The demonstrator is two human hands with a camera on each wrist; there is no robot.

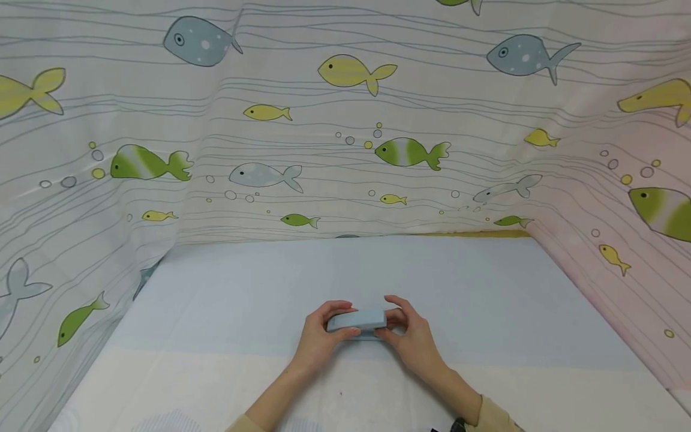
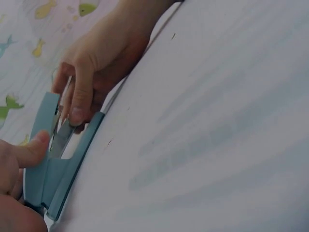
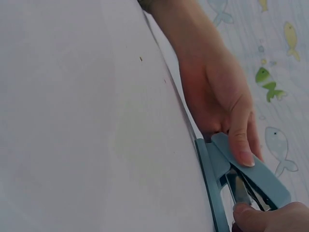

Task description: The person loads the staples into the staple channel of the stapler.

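A light blue stapler point(image 1: 358, 320) is between my two hands over the table, its top arm raised at an angle from its base point(image 2: 77, 166). Around the hinge end, my left hand point(image 1: 315, 337) grips it, the thumb lying along the side of the top arm point(image 3: 263, 179). My right hand point(image 1: 414, 337) is at the other end, where its thumb and fingers pinch the metal staple magazine point(image 2: 61, 139) between top arm and base. The magazine stands apart from the top arm. Whether staples lie inside cannot be seen.
A pale blue and white cover point(image 1: 216, 300) lies over the table. Fish-patterned fabric point(image 1: 335, 132) hangs behind the table and along both sides. A dark band point(image 1: 457, 425) is on the right wrist, near the beige sleeve point(image 1: 491, 414).
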